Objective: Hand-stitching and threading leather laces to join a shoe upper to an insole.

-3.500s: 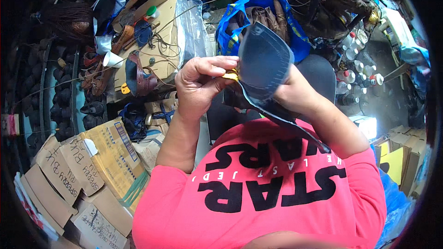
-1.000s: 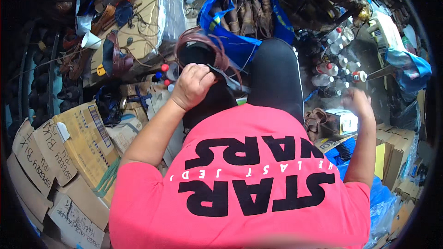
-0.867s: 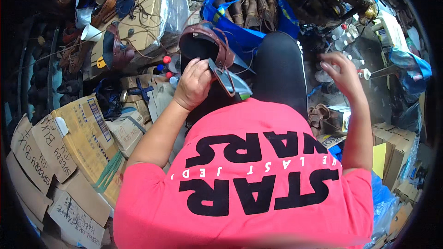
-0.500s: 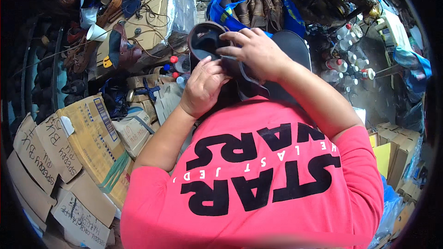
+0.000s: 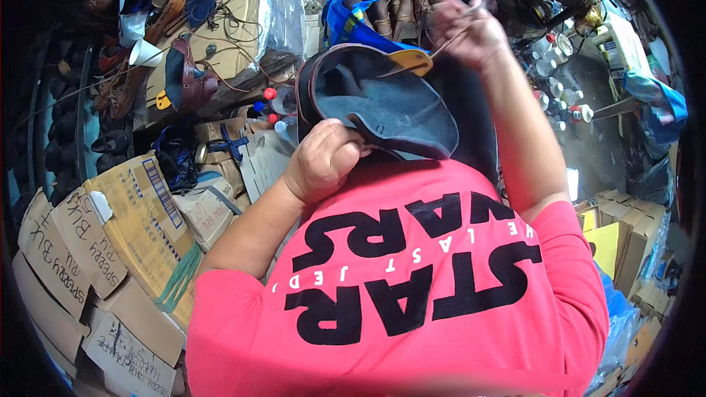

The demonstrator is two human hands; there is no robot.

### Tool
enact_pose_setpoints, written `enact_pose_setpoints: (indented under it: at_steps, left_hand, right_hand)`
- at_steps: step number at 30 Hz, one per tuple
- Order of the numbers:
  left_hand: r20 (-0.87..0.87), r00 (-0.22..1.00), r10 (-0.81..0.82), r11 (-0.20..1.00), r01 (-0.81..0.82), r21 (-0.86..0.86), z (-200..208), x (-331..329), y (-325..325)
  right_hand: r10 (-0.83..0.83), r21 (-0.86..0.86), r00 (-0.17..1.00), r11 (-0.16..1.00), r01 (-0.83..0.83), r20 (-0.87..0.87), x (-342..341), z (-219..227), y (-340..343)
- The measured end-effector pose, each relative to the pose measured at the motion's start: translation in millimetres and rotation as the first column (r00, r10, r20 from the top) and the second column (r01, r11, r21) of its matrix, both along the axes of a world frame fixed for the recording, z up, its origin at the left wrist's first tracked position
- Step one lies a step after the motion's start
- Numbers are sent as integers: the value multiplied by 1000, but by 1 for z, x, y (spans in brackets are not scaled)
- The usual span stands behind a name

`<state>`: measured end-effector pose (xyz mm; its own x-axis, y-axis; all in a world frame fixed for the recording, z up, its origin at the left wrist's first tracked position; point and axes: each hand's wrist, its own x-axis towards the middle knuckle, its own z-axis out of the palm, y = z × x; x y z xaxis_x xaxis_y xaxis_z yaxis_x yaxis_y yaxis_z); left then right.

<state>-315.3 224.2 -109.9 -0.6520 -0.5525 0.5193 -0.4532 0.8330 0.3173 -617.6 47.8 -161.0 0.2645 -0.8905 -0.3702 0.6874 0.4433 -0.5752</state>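
A dark leather shoe upper point(image 5: 401, 103) lies spread over my lap, its grey-blue inner side turned up and a brown edge curving round its left end. My left hand point(image 5: 327, 158) is closed on its near left edge, thumb and fingers pressed together. At the far edge of the upper sits a yellow tab point(image 5: 413, 61). Beyond and to the right, my right hand point(image 5: 471, 29) is raised, its fingers closed round a thin brown cord point(image 5: 450, 40) that runs down toward the tab. Motion blurs this hand somewhat.
A similar brown upper point(image 5: 195, 77) and a white cup point(image 5: 147, 52) rest on a low table at the far left. A blue bag point(image 5: 346, 11) of brown shoe pieces stands ahead. Bottles point(image 5: 566, 95) stand at right, cardboard boxes point(image 5: 136, 198) at left.
My right hand has left the upper and risen away to the far right with the cord. The upper has opened out flatter, showing its lining and the yellow tab.
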Motion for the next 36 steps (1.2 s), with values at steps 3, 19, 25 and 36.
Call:
enact_pose_setpoints:
  at_steps: [3, 19, 25, 36]
  left_hand:
    - [-22, 999, -25, 993, 27, 113, 2, 4, 1]
    - [-338, 748, 571, 792, -394, 467, 47, -39, -137]
    - [-462, 717, 521, 796, -214, 566, 50, -64, -121]
    - [-148, 969, 198, 809, -76, 583, 94, -47, -87]
  right_hand:
    - [-314, 118, 923, 931, 346, -222, -52, 2, -15]
    - [-319, -490, 656, 867, -90, -684, 23, 35, 92]
    - [-403, -534, 653, 845, -4, -642, 48, 15, 61]
    - [-19, -434, 591, 698, -569, -806, 8, 40, 77]
